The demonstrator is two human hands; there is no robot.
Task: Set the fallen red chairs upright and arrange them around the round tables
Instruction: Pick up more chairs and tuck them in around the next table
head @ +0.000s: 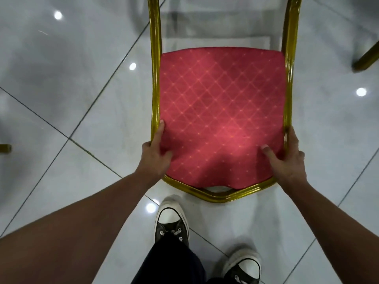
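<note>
A red chair (221, 111) with a diamond-patterned red backrest pad and a gold metal frame fills the middle of the head view. Its backrest top points toward me, and a strip of its red seat shows at the top edge. My left hand (155, 152) grips the left side of the backrest, thumb on the pad. On the right side my right hand (285, 158) holds the frame, thumb also pressed on the pad. Whether the chair's legs touch the floor is hidden.
Glossy white floor tiles (71, 89) with dark grout lines reflect ceiling lights. A gold leg of another chair (367, 58) stands at the right edge, and a gold foot (5, 149) pokes in at the left edge. My black-and-white sneakers (171, 224) stand just behind the chair.
</note>
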